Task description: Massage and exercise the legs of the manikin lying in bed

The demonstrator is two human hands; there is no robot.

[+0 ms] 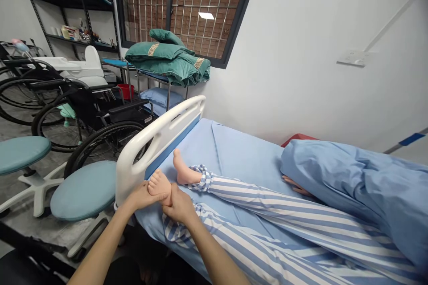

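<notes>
A bare foot [159, 184] near the foot end of the bed is held between both of my hands. My left hand [144, 197] wraps the sole and the outer side just below the toes, its thumb lying across the foot. Around the ankle and heel, my right hand [180, 205] is closed, with some fingers hidden behind it. The other bare foot [183, 171] rests on the sheet just beyond, toes up. Both legs wear blue-and-white striped trousers [267, 200] with gathered checked cuffs.
A white footboard [133, 164] rises beside my left hand. Blue bedding [347, 178] covers the upper body, with another hand [297, 185] showing under its edge. Left of the bed stand round stools [83, 191] and wheelchairs [100, 116]. Folded green quilts [170, 60] lie beneath the window.
</notes>
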